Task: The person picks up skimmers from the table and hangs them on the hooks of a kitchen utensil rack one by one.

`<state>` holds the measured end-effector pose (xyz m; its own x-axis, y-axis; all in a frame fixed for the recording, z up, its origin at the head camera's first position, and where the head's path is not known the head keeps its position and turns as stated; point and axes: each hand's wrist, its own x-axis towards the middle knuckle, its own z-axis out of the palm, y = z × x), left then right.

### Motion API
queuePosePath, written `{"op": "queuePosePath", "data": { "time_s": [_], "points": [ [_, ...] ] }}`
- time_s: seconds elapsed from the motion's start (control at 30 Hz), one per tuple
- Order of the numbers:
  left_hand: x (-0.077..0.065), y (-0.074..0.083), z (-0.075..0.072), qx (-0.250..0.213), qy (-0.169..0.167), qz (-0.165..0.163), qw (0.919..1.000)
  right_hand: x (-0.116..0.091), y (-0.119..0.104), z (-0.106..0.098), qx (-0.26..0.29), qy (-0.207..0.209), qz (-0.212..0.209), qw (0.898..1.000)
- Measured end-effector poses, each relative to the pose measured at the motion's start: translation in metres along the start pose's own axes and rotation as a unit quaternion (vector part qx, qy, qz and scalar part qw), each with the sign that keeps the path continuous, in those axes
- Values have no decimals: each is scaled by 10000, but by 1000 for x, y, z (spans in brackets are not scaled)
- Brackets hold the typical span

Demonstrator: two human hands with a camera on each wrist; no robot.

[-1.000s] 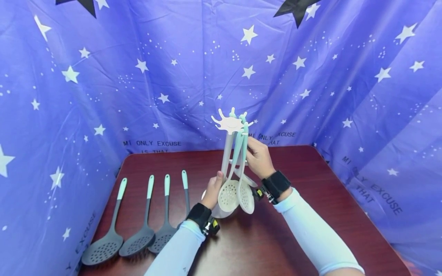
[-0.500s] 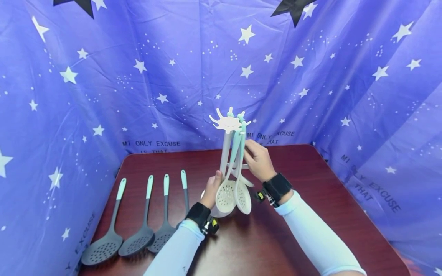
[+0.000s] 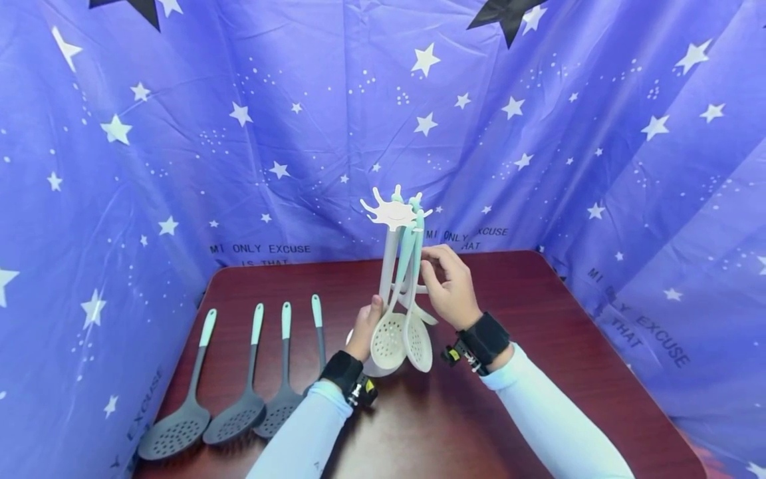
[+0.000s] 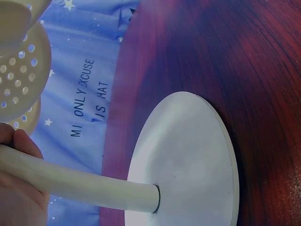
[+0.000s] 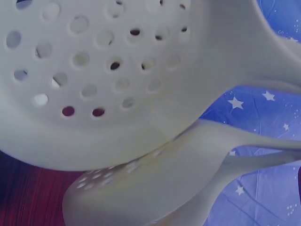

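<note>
A white utensil stand (image 3: 390, 263) with a many-armed hook top stands on the table. My left hand (image 3: 363, 329) grips its pole, and the left wrist view shows the round base (image 4: 188, 160) resting on the wood. Several cream slotted spoons (image 3: 389, 342) with mint handles hang from the right side of the hooks, heads down. Beside those handles is my right hand (image 3: 453, 293), fingers loosely bent, with nothing seen in its grasp; whether a fingertip touches a handle is unclear. Perforated heads, including one slotted spoon (image 5: 141, 84), fill the right wrist view.
Several dark grey skimmers (image 3: 179, 429) with mint handles lie in a row at the table's left. My left sleeve (image 3: 302, 432) covers part of the rightmost ones. A blue star-printed curtain (image 3: 335, 133) surrounds the dark red table (image 3: 526, 313).
My right hand has drawn slightly down and away from the hanging handles, its fingers loosening. The left hand keeps its grip on the pole. The spoons hang almost as before.
</note>
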<state>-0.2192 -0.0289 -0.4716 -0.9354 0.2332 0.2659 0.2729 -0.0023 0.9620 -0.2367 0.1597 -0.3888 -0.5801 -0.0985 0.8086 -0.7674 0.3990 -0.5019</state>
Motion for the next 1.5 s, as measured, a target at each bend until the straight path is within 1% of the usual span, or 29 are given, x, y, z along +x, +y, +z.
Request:
{"op": "queuePosePath", "data": {
  "time_s": [0.1,0.17,0.3,0.53,0.67,0.73,0.83,0.97,1.07,1.1,1.2,1.3,1.33,1.4,1.5],
  "points": [
    [0,1,-1,65,83,16,9999,0,-9,1,146,-14,35,9999],
    [0,0,-1,131,141,36,9998,1,-19,-1,284,-86,88,9995],
    [1,-1,-1,122,125,42,9998,3,-39,-3,544,-274,272,9978],
    [1,-4,-2,-594,-70,-41,9982,-1,-49,-4,793,-512,534,9941],
    [1,-5,-3,-701,-139,9,9974,-6,-53,-2,753,-665,669,9927],
    [1,-5,-3,-769,-166,-8,9969,-8,-55,1,642,-675,754,9928],
    [5,-20,0,-751,-63,-28,9972,-11,-57,5,494,-629,963,9921],
    [12,-40,3,-624,132,-41,9980,-12,-62,10,468,-624,1221,9895],
    [13,-40,3,-553,153,-47,9983,-11,-66,12,457,-692,1271,9884],
    [13,-41,3,-520,164,-47,9985,-11,-66,12,436,-728,1273,9882],
    [13,-42,2,-479,184,-58,9987,-15,-54,18,365,-814,1371,9865],
    [11,-43,1,-536,132,-92,9984,-23,-39,25,360,-823,1655,9821],
    [11,-43,1,-568,93,-95,9983,-27,-33,28,422,-805,1783,9798],
    [11,-43,0,-611,16,-107,9981,-30,-28,32,631,-738,2020,9746],
    [10,-46,-2,-662,-95,-194,9976,-33,-25,37,1189,-655,2257,9647]
  ]
}}
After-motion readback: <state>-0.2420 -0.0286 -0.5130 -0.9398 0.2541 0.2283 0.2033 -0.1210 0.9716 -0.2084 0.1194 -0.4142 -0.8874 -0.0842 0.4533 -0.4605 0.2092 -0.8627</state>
